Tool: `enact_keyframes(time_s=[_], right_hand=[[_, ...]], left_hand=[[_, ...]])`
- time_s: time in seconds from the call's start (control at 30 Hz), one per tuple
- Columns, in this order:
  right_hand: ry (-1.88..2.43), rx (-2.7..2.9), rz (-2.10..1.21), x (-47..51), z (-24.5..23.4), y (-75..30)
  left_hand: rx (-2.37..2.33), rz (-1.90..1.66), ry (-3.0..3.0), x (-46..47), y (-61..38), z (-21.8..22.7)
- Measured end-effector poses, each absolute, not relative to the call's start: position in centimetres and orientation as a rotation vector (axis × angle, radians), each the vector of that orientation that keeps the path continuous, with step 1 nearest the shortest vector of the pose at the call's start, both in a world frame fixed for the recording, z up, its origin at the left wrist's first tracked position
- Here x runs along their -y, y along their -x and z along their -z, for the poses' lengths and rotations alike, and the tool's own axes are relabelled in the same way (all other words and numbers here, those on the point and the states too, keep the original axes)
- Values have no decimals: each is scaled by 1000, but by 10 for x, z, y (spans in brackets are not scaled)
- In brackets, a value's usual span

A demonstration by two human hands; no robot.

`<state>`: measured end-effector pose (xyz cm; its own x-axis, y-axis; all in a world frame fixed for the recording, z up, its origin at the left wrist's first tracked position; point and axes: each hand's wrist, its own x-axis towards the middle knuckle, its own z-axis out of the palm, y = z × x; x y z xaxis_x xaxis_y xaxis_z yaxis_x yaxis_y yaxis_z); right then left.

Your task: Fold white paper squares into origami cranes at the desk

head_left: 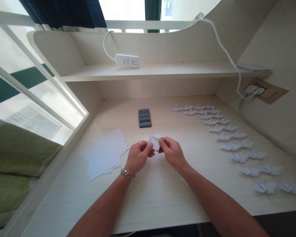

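Note:
Between my two hands, a small folded piece of white paper (154, 142) is held above the desk. My left hand (139, 154) pinches its left side between thumb and fingers; a ring and a chain bracelet show on this hand and wrist. On the right side, my right hand (172, 150) grips the paper, also with thumb and fingers. The paper's lower edge is partly hidden by my fingers. Left of my hands lies a loose stack of white paper sheets (105, 153). Rows of folded paper cranes (227, 137) stand along the right of the desk.
A dark phone-like object (144, 118), partly pixelated, lies beyond my hands on the desk (148, 197). A white power strip (127, 61) rests on the shelf (162, 69). Its white cable hangs at the right near a wall socket (266, 90). A railing stands at the left.

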<state>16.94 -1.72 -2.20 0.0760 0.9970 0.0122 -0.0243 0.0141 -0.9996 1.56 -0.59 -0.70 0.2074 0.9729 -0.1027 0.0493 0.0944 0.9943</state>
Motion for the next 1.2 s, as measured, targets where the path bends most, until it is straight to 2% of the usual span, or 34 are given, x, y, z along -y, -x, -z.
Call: enact_keyframes(time_s=[0.13, 0.3, 0.67, 1.2], right_hand=[[1123, 875, -1477, 14, 18, -173], [1149, 980, -1381, 14, 11, -176], [1014, 885, -1701, 17, 5, -186], [929, 867, -1820, 19, 3, -188]], left_hand=[[-1035, -889, -1200, 6, -13, 5], [-1076, -837, -1365, 4, -10, 6], [-1037, -792, -1470, 3, -6, 3], [-960, -771, -1526, 2, -1, 2]])
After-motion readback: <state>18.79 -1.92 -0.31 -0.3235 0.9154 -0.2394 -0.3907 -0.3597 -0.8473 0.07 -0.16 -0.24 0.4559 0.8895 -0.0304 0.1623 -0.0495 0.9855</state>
